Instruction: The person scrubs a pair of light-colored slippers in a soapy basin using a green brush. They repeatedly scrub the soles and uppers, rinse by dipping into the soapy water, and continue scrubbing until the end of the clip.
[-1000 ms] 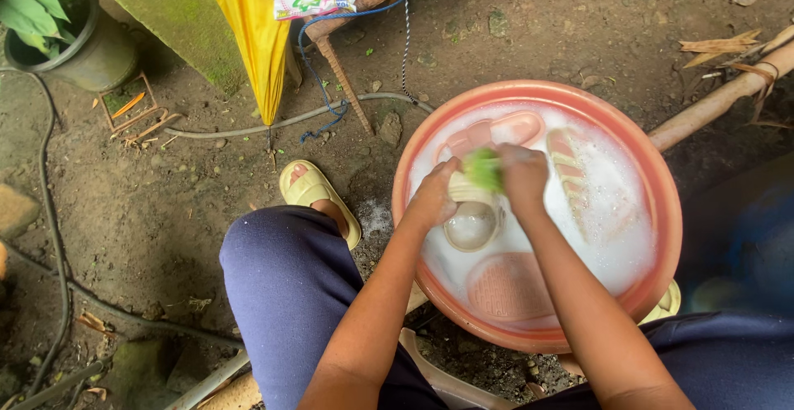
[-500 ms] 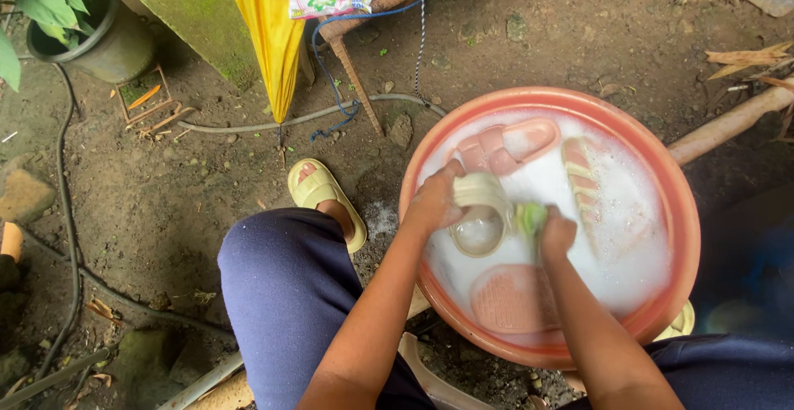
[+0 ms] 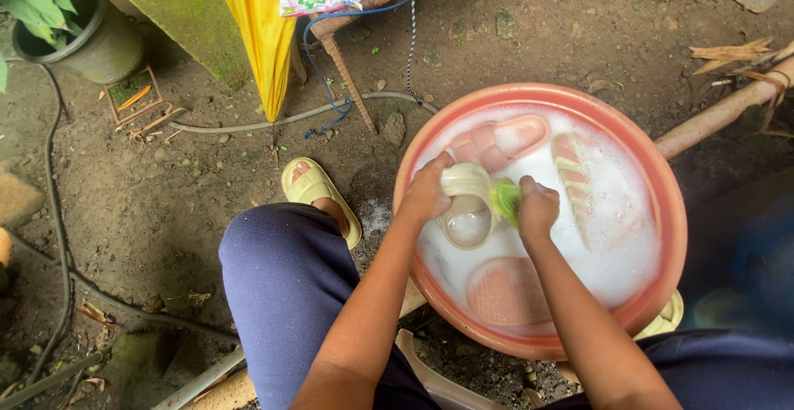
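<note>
Scrubbing brush point(image 3: 503, 199) has moved back against the cream slipper point(image 3: 465, 203).

Home backyard: bare dirt ground point(image 3: 207, 178), potted plant point(image 3: 66, 21), soapy wash basin point(image 3: 670, 212).

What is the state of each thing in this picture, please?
Left hand: holding the cream slipper.
Right hand: gripping the green scrubber against that slipper.
Basin: filled with soapy water.
Pink slippers: soaking in the foam.
Yellow umbrella: folded.
</note>
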